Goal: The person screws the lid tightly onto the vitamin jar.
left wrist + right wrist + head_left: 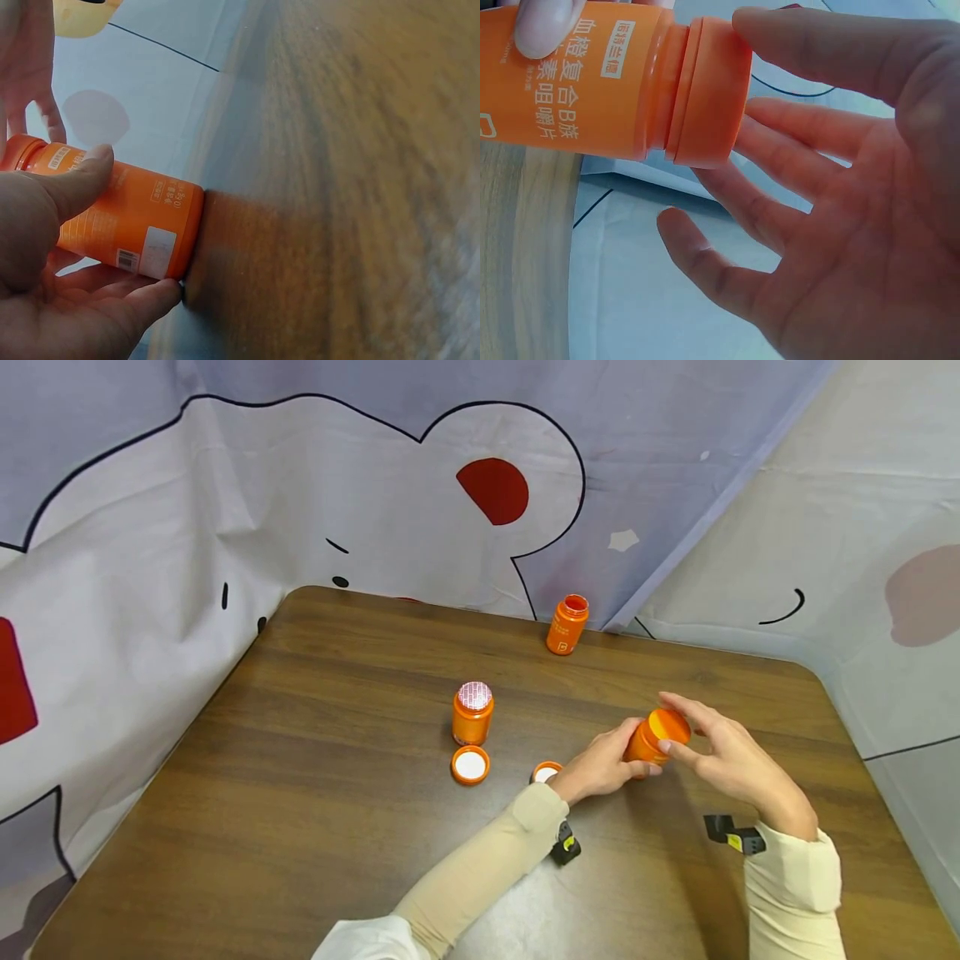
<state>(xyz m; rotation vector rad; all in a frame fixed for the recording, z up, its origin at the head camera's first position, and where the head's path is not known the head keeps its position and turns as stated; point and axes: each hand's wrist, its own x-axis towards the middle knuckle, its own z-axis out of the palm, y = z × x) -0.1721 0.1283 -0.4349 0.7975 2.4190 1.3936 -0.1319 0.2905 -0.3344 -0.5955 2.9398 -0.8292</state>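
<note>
Orange chewable-vitamin bottle (642, 748) is over on the right half of the wooden table (337, 827), bottom right down at the wood (can't tell if it's actually touching). Left hand (602, 762) has the body wrapped, thumb on one side, fingers round the other. Right hand (738, 762) isn't clamped on anything: fingers loosely spread around the orange screw cap (716, 90), thumb resting against its edge. Whether the far fingertips touch, I can't tell.

Handling-wise, looks like stiff plastic, so I'd guess light, tough to crush and not fragile. The smooth wall could be a bit slippery with dry fingers. Best hold imo: low-to-mid body with one hand, cap rim with the other, leaving the neck alone.

Also about: a foil-sealed bottle (472, 723) with a white-lined cap (470, 766) just in front, an uncapped bottle (567, 630) near the back edge, and a second loose cap (545, 773) half hidden behind the left wrist.
</note>
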